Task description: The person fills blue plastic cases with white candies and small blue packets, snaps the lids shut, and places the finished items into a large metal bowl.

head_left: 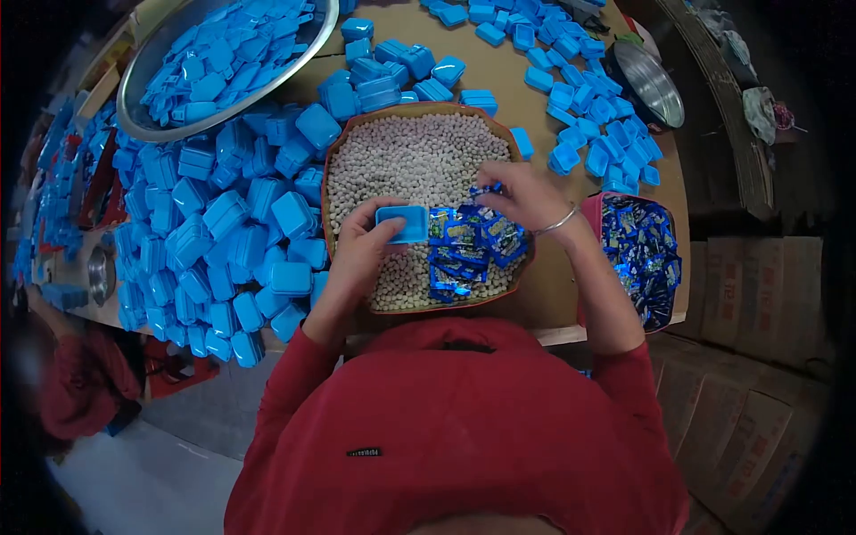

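Note:
My left hand (359,247) grips a small blue plastic box (412,223), its hollow side facing up, above a tray full of small pale pellets (410,147). To the right, my right hand (526,198) pinches a shiny dark-blue packet (482,190) between thumb and fingers. Several more blue foil packets (459,267) lie on the pellets just below and between my hands. The tray's dark red rim (329,178) runs round the pellets. Part of the box is covered by my left thumb.
Closed blue boxes (227,214) are heaped to the left, below a metal basin (129,120) of flat blue pieces. Open blue boxes (596,134) spread at the upper right, near a metal bowl (655,85). A container of blue packets (637,250) stands right. Another person's red sleeve (76,374) shows left.

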### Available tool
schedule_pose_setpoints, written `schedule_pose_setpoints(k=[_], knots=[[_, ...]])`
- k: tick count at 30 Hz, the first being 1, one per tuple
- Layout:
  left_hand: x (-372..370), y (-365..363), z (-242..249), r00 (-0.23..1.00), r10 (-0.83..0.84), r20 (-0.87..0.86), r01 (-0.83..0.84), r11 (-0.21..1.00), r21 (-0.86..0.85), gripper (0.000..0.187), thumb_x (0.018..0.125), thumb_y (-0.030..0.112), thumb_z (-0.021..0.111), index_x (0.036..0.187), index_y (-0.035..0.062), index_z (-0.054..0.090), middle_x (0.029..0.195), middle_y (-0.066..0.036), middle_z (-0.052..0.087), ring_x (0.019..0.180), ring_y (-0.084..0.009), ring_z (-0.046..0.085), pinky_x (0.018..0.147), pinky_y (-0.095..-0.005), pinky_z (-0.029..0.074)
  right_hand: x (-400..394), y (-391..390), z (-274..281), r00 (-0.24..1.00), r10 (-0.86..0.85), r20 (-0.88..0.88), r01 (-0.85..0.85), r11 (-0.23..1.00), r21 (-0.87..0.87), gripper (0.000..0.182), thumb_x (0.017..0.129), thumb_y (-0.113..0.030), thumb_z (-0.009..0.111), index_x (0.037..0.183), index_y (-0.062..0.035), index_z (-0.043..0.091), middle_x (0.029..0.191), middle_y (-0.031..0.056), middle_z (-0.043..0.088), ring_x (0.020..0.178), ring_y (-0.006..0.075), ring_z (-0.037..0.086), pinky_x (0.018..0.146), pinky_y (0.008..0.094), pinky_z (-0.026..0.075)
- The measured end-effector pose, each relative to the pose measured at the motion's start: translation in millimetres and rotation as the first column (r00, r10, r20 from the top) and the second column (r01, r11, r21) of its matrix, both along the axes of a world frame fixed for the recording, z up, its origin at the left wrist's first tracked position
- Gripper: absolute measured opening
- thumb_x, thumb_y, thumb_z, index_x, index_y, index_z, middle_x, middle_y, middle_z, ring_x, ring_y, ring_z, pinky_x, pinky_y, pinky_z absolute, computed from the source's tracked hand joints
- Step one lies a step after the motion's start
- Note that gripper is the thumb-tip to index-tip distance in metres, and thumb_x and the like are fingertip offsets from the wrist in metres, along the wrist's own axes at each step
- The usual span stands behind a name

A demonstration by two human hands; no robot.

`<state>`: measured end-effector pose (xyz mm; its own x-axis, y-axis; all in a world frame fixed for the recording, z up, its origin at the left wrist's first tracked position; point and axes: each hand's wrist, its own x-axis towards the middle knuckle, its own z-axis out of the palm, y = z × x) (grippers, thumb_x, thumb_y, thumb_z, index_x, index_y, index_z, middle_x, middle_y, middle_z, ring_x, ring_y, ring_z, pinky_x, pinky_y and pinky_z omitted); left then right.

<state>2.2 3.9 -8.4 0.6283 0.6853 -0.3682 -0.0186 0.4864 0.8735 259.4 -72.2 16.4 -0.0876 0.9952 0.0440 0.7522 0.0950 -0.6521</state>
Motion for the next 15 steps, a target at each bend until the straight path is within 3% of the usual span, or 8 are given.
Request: schedule_pose_setpoints(k=[2,3,4,6,7,9,13,15], knots=[[1,0,2,1.0,0.017,0.02,-0.017,1.0,-0.003,0.028,0.085,0.009,0.056,0.113,0.005,0.058,0.099,-0.004,0.061,0.084,-0.0115,0.06,0.067,-0.025,0.051,-12,-8,14,0.975,-0.2,-0.098,0.208,0.975,0.081,0.017,0.081,-0.009,0.065,0.093,-0.0031,0.055,0.078,0.013,0.059,0.071,0.0274,0.06,0.062,0.0364,0.046],[0,4,0,0.998,-0.037,0.049,0.038,0.999,-0.025,0.034,0.086,0.009,0.054,0.119,0.0045,0.055,0.11,-0.006,0.06,0.096,-0.015,0.059,0.078,-0.0299,0.05,-18,-11,22,0.933,-0.326,-0.151,0.339,0.938,0.07,0.017,0.083,-0.01,0.064,0.096,-0.0032,0.056,0.077,0.0126,0.058,0.069,0.0254,0.059,0.061,0.0354,0.045],[2,6,0,0.991,-0.046,0.125,0.052,0.998,-0.041,0.036,0.085,0.009,0.053,0.121,0.0037,0.053,0.113,-0.006,0.059,0.1,-0.0162,0.058,0.081,-0.0314,0.05,-19,-13,14,0.894,-0.31,-0.324,0.373,0.915,0.153,0.022,0.086,-0.011,0.063,0.104,-0.0019,0.058,0.075,0.007,0.058,0.063,0.0149,0.056,0.056,0.0296,0.043],[7,5,2,0.963,-0.058,0.262,0.081,0.993,-0.08,0.04,0.085,0.008,0.052,0.125,0.002,0.05,0.118,-0.008,0.056,0.107,-0.0185,0.056,0.087,-0.0345,0.048,-25,-20,17,0.759,-0.348,-0.55,0.364,0.928,-0.085,0.027,0.087,-0.012,0.062,0.11,-0.0002,0.057,0.074,0.0011,0.056,0.062,0.0059,0.051,0.053,0.0239,0.039],[11,5,5,0.951,-0.089,0.297,0.114,0.991,-0.066,0.042,0.088,0.01,0.052,0.129,0.0007,0.047,0.122,-0.01,0.054,0.113,-0.02,0.053,0.094,-0.0381,0.045,-33,-22,16,0.726,-0.312,-0.614,0.321,0.942,-0.098,0.026,0.086,-0.011,0.063,0.109,0.0008,0.059,0.075,-0.0015,0.054,0.061,0.0019,0.048,0.051,0.0205,0.036],[19,-1,16,0.951,-0.108,0.29,0.116,0.993,-0.011,0.041,0.092,0.011,0.052,0.13,0.0017,0.046,0.122,-0.01,0.054,0.112,-0.0179,0.054,0.094,-0.0362,0.046,-49,-22,19,0.757,-0.258,-0.6,0.304,0.952,-0.026,0.023,0.085,-0.01,0.064,0.106,0.0007,0.061,0.077,-0.0008,0.054,0.062,0.0025,0.048,0.052,0.021,0.037],[23,-4,23,0.946,-0.196,0.257,0.156,0.974,0.165,0.043,0.094,0.011,0.053,0.135,0.0039,0.042,0.12,-0.007,0.054,0.11,-0.0148,0.054,0.094,-0.0329,0.046,-62,-21,36,0.922,-0.199,-0.332,0.305,0.902,0.305,0.024,0.085,-0.004,0.061,0.109,-0.0026,0.063,0.079,0.0084,0.053,0.066,0.0171,0.055,0.057,0.0286,0.042],[23,-3,26,0.934,-0.201,0.297,0.154,0.972,0.175,0.044,0.094,0.01,0.052,0.136,0.0038,0.041,0.124,-0.008,0.053,0.111,-0.0152,0.054,0.094,-0.0336,0.047,-68,-21,41,0.937,-0.161,-0.309,0.274,0.889,0.368,0.026,0.085,-0.002,0.06,0.111,-0.0036,0.063,0.08,0.0107,0.053,0.067,0.021,0.056,0.059,0.0301,0.043]])
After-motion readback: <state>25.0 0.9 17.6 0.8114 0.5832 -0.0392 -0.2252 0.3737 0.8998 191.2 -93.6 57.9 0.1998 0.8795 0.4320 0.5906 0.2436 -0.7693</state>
